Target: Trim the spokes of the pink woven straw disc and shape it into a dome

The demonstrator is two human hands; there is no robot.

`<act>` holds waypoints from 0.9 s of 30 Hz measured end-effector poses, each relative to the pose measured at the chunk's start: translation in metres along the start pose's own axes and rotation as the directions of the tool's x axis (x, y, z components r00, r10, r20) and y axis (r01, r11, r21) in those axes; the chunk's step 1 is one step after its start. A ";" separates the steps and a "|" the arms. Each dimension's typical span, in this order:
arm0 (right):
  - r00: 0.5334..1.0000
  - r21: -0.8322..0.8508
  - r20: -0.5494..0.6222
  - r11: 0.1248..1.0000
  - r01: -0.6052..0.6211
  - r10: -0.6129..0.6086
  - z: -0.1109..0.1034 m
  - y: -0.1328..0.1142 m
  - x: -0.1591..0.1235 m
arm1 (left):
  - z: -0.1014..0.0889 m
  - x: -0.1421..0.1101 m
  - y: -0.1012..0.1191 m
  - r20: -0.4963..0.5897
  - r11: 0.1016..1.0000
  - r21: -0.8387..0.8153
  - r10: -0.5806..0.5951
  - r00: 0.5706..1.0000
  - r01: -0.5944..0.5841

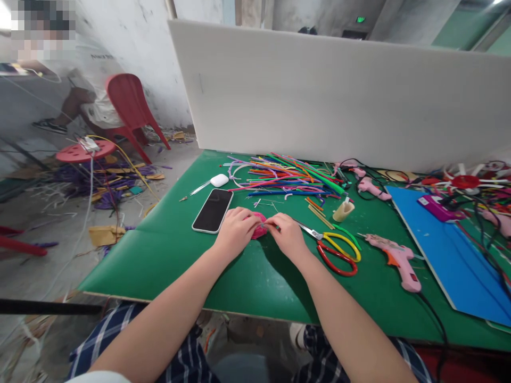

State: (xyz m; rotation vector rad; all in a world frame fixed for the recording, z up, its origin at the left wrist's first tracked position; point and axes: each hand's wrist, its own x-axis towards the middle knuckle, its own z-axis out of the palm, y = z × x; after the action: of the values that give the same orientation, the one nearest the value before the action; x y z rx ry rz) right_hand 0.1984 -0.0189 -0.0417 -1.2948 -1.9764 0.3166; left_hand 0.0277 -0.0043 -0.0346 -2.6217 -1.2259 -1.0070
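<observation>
Centrally, just below mid-frame: a small pink fuzzy piece (259, 225) lying on the green table (167, 250), held between the person's two hands; only its upper part shows, so its full shape and long axis cannot be told, though the visible part runs roughly left to right across the frame. Left hand (236, 230): fingers curled over the left side of the pink piece, closed on it, knuckles up. Right hand (288, 234): thumb and forefinger pinched together at the right edge of the pink piece, on what looks like a thin strand; the rest of the fingers folded under. Left of the hands: a dark phone (213, 210), face up, long axis tilted toward the upper right, just beside the left hand. Above it: a white earbud case (219, 180) and a thin metal tool (195, 190). Upper centre: a heap of coloured pipe cleaners (287, 178), most lying left to right. Right of the right hand: scissors (335, 247) with one yellow and one red loop, blades pointing toward the hand, near it but apart. Further right: a pink glue gun (395, 258) lying on its side, nozzle toward the left; a second pink glue gun (373, 188) above it; a small cream roll (343, 211) between. Right edge: a blue sheet (447, 255). Behind the table: a white board (339, 90), upright. Upper left: a red chair (130, 106) with a seated person, well apart.
</observation>
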 end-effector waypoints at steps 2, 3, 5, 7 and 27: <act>0.999 0.076 -0.015 0.996 -0.044 0.045 -0.001 -0.002 0.000 | 0.000 0.000 0.001 -0.008 1.000 -0.019 -0.013 1.000 0.013; 0.996 0.135 -0.020 0.988 -0.080 0.083 -0.001 -0.004 0.001 | 0.000 0.001 0.001 -0.013 0.999 -0.035 -0.021 1.000 0.021; 0.982 0.291 -0.007 0.940 -0.179 0.189 -0.001 -0.006 0.001 | -0.001 0.001 0.003 -0.025 0.997 -0.078 -0.031 0.999 0.029; 0.952 0.467 0.050 0.836 -0.289 0.302 0.000 -0.008 0.002 | 0.000 0.001 0.005 -0.041 0.991 -0.126 -0.040 0.998 0.034; 0.991 0.195 -0.021 0.973 -0.126 0.133 0.003 -0.005 0.000 | -0.001 -0.001 0.003 -0.118 0.986 0.115 0.133 0.984 -0.120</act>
State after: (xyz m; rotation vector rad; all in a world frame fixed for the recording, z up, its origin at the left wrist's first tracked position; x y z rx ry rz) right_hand 0.1928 -0.0207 -0.0403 -1.2965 -1.7876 0.5334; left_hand 0.0285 -0.0077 -0.0336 -2.4784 -1.0410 -1.0351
